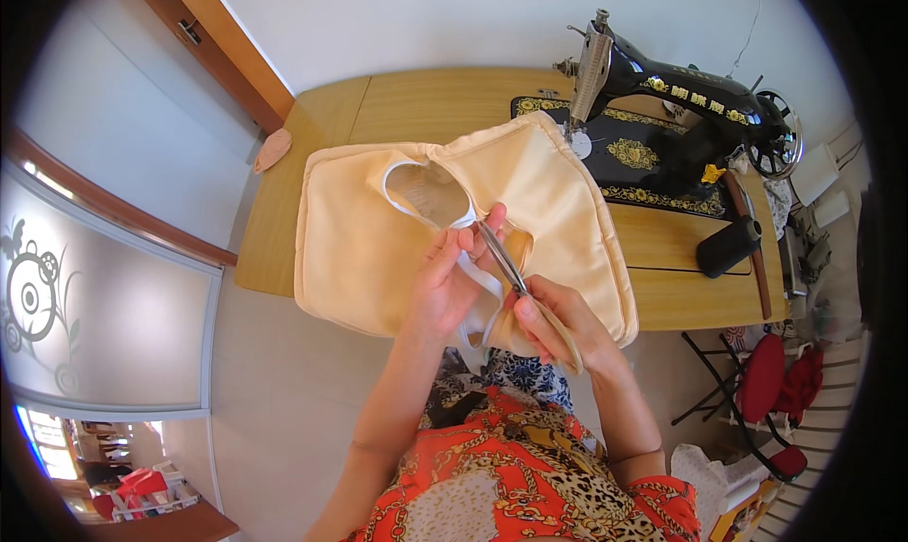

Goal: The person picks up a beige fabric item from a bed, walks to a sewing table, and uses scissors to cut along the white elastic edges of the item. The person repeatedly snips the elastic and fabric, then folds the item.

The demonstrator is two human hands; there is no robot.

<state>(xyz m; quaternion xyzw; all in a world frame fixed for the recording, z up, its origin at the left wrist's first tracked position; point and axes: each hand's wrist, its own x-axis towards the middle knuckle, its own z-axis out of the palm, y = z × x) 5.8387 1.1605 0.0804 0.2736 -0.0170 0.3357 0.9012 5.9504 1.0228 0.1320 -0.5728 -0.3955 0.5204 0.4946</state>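
A padded cream satin piece (pixel 355 235) with piped edges lies over the table's front edge. White binding tape (pixel 391 187) edges a round opening in it, and a loose length of tape hangs below my hands. My left hand (pixel 449 282) is closed, pinching the tape at the opening's near right rim. In my right hand (pixel 558 320) is a pair of metal scissors (pixel 511 268), its fingers around the handles. The scissor tips point up and left, right beside my left fingertips. Whether the blades touch the tape cannot be made out.
A black sewing machine (pixel 695 93) stands on the wooden table (pixel 397 102) at the back right; the satin reaches its needle area. A black thread cone (pixel 728 247) lies near a wooden strip (pixel 747 244). A pinkish cloth (pixel 273 151) sits at the far left corner. Red-seated folding chair (pixel 759 376) at right.
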